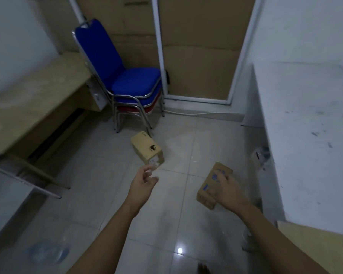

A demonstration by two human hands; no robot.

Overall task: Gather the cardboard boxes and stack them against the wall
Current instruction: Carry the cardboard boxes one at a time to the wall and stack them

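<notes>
Lying on the floor tiles (186,135), one box (147,150) of two points its long axis from 11 to 5 o'clock. The other box (206,191), at its 4 o'clock, slants from 1 to 7, clamped from above by the right hand (227,189). The left hand (145,181), fingers loosely apart, hovers empty at the first's 6 o'clock, with stacked chairs (131,84) at 12.

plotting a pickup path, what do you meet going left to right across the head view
wooden desk → plain cardboard box on the floor → blue-printed cardboard box gripped by the right hand → white counter. The stacked chairs and left hand overlap the plain box sideways, so they are left out.
</notes>
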